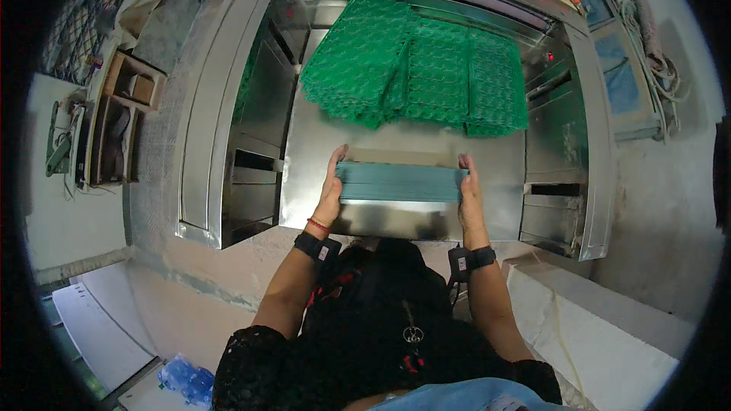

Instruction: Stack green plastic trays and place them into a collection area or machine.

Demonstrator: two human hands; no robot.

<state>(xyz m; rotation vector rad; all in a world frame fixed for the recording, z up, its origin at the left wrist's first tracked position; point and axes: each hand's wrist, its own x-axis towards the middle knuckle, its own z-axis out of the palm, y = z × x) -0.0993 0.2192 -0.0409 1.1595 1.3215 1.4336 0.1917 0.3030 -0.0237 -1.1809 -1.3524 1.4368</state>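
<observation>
Between my two hands is a teal stack of thin sheets, looking like glass panes seen edge-on. My left hand presses against its left end, fingers pointing away from me. At the right end, my right hand clamps it the same way. The stack is at the near part of a shiny metal work surface; whether it rests there or is lifted, I cannot tell. Beyond it lie several piles of green patterned plastic-looking sheets, side by side and partly overlapping. The left pile is tilted and its sheets are fanned out.
Metal side walls flank the surface on the left, with a matching metal frame on the right. A wooden box stands far left. Coiled rope hangs at the right. Blue plastic lies low at left.
</observation>
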